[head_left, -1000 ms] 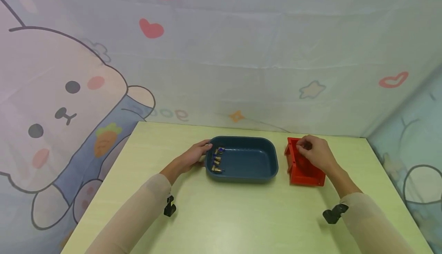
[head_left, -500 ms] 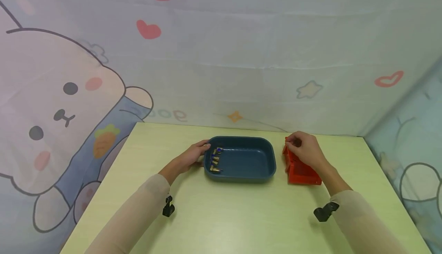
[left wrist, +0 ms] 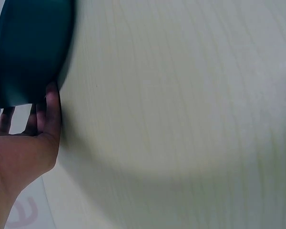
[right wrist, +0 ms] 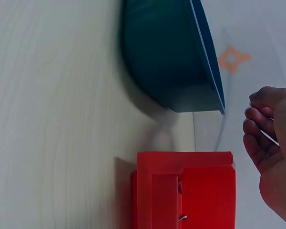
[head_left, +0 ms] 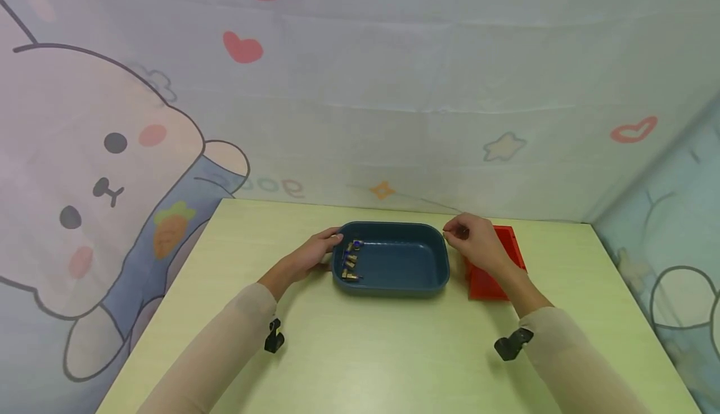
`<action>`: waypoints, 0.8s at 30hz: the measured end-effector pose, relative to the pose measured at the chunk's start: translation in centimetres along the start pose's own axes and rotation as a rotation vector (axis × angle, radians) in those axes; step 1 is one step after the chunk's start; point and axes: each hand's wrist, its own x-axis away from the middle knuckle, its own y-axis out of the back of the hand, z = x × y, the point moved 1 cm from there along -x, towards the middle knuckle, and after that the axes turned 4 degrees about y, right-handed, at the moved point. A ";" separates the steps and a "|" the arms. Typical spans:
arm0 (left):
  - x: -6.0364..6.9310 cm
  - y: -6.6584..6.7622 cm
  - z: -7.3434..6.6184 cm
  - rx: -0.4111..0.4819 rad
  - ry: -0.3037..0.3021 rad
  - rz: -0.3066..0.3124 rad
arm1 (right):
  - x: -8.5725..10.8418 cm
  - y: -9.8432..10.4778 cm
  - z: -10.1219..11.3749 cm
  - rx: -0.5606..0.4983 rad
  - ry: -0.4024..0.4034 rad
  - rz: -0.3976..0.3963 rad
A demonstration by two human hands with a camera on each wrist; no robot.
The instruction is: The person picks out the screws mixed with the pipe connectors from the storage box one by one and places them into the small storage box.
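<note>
A dark blue plastic tray (head_left: 394,292) lies on the table. Along its left end, inside, several small brass fittings with blue parts (head_left: 351,262) form a loose row. My left hand (head_left: 310,256) grips the tray's left end, thumb over the rim and fingers against the outer wall, as the left wrist view also shows. Beside the tray's right rim hovers my right hand (head_left: 475,239), its fingers curled and the thumb near the index fingertip. Whether something small sits between those fingertips is hidden. Under that wrist stands a red plastic bin (head_left: 488,284), partly covered by the hand.
The pale wooden table (head_left: 371,351) carries both containers near its back edge. Behind it hangs a printed cloth (head_left: 394,89). In the right wrist view, small metal bits (right wrist: 182,218) show in the red bin. Dark wrist cameras (head_left: 513,344) stick out from the sleeves.
My right hand has moved left, from over the red bin to the tray's right rim, fingers still curled. My left hand keeps its hold on the tray.
</note>
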 end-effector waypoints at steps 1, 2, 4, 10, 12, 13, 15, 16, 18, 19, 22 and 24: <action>0.0 0.0 0.0 -0.001 -0.003 0.002 | -0.1 -0.2 0.1 0.001 -0.002 0.005; 0.0 0.0 0.0 0.000 -0.004 0.002 | -0.1 -0.3 0.1 0.001 -0.001 0.009; 0.0 0.0 0.0 0.000 -0.002 0.001 | -0.2 -0.6 0.2 -0.001 -0.003 0.019; 0.0 -0.1 0.0 -0.003 -0.006 0.004 | -0.5 -1.3 0.5 -0.013 0.005 0.027; 0.0 0.0 0.1 -0.004 -0.011 0.008 | -0.6 -1.6 0.8 -0.020 0.012 0.030; 0.0 0.0 0.1 -0.002 -0.009 0.008 | -0.6 -1.8 0.9 -0.022 0.015 0.032; -0.1 -0.1 0.1 0.002 -0.006 0.008 | -0.7 -2.1 1.0 -0.019 0.020 0.041; -0.1 -0.1 0.1 0.004 -0.006 0.009 | -0.7 -2.3 1.0 -0.015 0.023 0.047; -0.1 -0.2 0.1 0.008 -0.006 0.011 | -0.7 -2.7 1.0 -0.017 0.028 0.053; -0.1 -0.2 0.1 0.010 -0.005 0.011 | -0.7 -2.9 1.0 -0.016 0.033 0.052; -0.1 -0.3 0.1 0.011 -0.009 0.012 | -0.7 -3.3 1.0 -0.034 0.037 0.055; -0.1 -0.4 0.0 0.012 -0.009 0.013 | -0.6 -3.5 1.1 -0.045 0.039 0.054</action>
